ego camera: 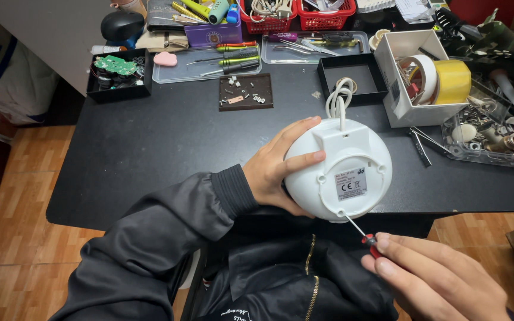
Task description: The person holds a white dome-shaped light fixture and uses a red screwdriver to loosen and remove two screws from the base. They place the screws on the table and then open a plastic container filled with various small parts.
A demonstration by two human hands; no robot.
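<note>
My left hand [278, 166] grips the left side of a round white plastic appliance [340, 169], held bottom-up at the near edge of the black table [168, 142]. A white cord [339, 98] loops out of its top. A grey label sits in the middle of its base. My right hand [438, 279] holds a small screwdriver with a red handle [369, 241]; its thin metal shaft reaches up to a screw hole at the lower rim of the base.
A small brown tray [245, 92] holds loose screws. Behind it lie clear trays with screwdrivers [233, 59], a black box with a green circuit board [117, 68], an empty black box [352, 77], a white box with tape rolls [429, 80] and red baskets [304, 18].
</note>
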